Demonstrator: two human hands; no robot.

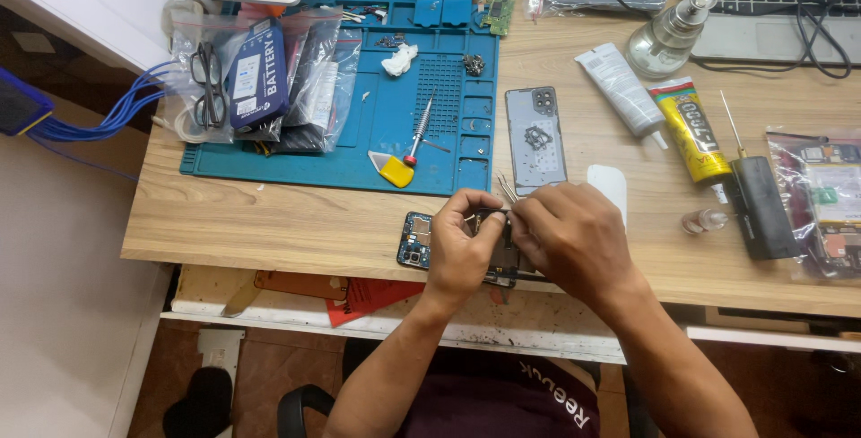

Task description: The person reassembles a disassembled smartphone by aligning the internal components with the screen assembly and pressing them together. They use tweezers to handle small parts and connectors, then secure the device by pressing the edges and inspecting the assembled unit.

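Both hands work at the front edge of the wooden bench [269, 223], over an opened phone [417, 241] w/ its blue-ish board side up. Left hand [462, 245] has its fingers curled narrow on the phone's top edge, thumb and forefinger pinched close; a small part may sit between them but it's too small to tell. Right hand [569, 236] covers the phone's right half, fingers closed down on it, so it's gripping the body; what sits under the palm is hidden. Tweezers [508, 189] lie just behind the hands. How far along, judging from the layout: phone is already open, since the grey back cover [535, 138] lies apart on the bench w/ a small cluster of parts on it, and loose screws [473, 64] sit on the blue repair mat [395, 124]. A red-handled screwdriver [417, 133] and yellow pry pick [395, 172] rest on the mat, not in hand. Glue tube [689, 129] and white tube [619, 88] lie to the right, capped as far as I can see, so sealing prob. not begun. Internal work looks mid-way; closing up remains. Bagged batteries [260, 75] sit at mat's left.
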